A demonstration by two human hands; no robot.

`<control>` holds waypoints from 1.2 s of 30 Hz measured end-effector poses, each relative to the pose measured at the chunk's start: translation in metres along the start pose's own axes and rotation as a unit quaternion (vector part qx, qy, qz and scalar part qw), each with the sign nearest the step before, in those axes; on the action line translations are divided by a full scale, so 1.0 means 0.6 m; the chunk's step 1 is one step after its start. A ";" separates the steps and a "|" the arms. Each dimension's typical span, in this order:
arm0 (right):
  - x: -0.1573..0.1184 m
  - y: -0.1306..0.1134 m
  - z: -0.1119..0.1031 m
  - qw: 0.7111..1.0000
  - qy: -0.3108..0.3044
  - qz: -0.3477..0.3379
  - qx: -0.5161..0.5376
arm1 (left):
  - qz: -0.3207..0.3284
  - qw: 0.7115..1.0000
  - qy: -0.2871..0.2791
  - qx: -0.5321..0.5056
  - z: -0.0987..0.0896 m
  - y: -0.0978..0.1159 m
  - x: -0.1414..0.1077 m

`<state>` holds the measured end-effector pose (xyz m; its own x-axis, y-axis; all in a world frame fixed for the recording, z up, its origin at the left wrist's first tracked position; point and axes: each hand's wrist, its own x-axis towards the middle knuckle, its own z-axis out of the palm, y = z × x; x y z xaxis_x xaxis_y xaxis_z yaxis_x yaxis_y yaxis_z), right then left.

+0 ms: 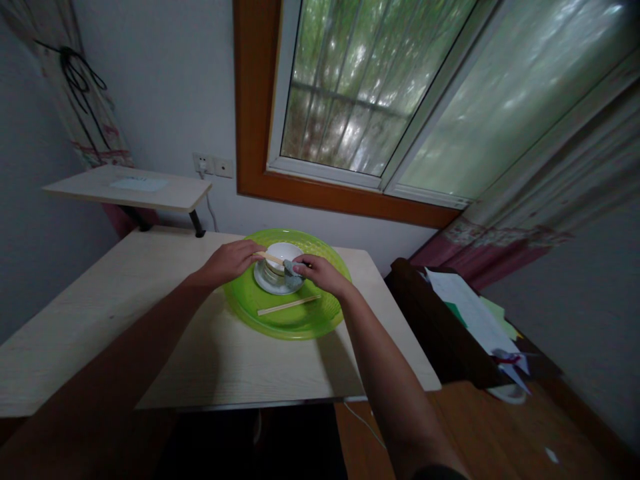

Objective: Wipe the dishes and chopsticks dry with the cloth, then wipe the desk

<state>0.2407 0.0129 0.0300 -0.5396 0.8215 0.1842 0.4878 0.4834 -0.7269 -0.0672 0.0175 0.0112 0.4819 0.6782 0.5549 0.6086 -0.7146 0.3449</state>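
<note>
My left hand (234,261) pinches one end of a light wooden chopstick (271,257) over the stacked bowls. A grey-blue cloth (293,268) is gripped in my right hand (318,272), against the chopstick's other end. Below them, a white bowl (285,251) tops a small stack on a white plate (273,287). All of this stands in a round green basket (247,321). Another light chopstick or pair (289,305) lies in the basket in front of the plate.
The basket is on a pale wooden table (190,373). A small raised shelf (170,189) stands at the back left. Right of the table, papers (465,310) lie on a dark brown piece of furniture (440,327). A window is behind.
</note>
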 end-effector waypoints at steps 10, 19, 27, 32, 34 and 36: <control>-0.005 0.000 -0.001 0.987 0.050 -0.051 -0.144 | -0.113 0.986 -0.041 -0.118 0.012 0.004 0.007; 0.016 -0.025 0.037 0.972 0.033 -0.089 -0.215 | -0.089 0.987 -0.061 -0.119 0.027 0.041 0.022; 0.025 -0.036 0.055 0.965 0.022 -0.098 -0.242 | -0.103 0.977 -0.043 -0.183 0.033 0.033 0.017; 0.005 -0.013 0.032 0.970 0.010 -0.073 -0.233 | -0.148 0.962 0.001 -0.229 0.017 0.010 0.002; -0.008 0.000 0.019 0.971 0.010 -0.065 -0.228 | -0.165 0.958 0.015 -0.232 0.006 -0.001 -0.006; -0.019 0.012 0.008 0.973 0.012 -0.059 -0.224 | -0.177 0.956 0.032 -0.232 -0.003 -0.009 -0.013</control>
<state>0.2469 0.0057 0.0197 -0.5963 0.7567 0.2680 0.6766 0.6534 -0.3396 -0.0753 0.0156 0.0068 0.2499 0.8900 0.3813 0.3748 -0.4520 0.8094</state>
